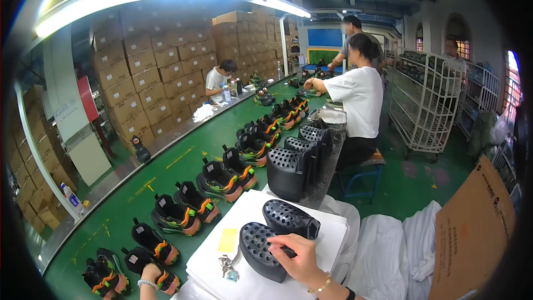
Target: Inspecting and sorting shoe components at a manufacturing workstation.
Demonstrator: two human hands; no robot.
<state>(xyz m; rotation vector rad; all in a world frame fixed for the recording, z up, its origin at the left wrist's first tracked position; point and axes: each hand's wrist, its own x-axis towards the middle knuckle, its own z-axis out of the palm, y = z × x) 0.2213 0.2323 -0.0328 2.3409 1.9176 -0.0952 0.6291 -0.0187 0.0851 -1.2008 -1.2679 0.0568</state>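
Observation:
My left hand (150, 273), at the lower left, is closed on a black sneaker (169, 281) with orange and green trim; its fingertips are partly hidden by the shoe. My right hand (298, 256) has bent fingers gripping the near one of two black perforated plastic shoe forms, the near form (256, 244). Just behind it, the far form (288, 216) lies on the same white sheets (208, 264). Close to my left hand are a pair of matching sneakers (105, 272) and another single sneaker (152, 240).
Several sneakers (191, 197) line the green conveyor belt (133, 191). Larger black perforated forms (284, 175) stand beyond the sheets. A key bunch with yellow tag (227, 240) lies beside them. A cardboard sheet (472, 233) leans right. Co-workers, including one in white (361, 94), work farther along.

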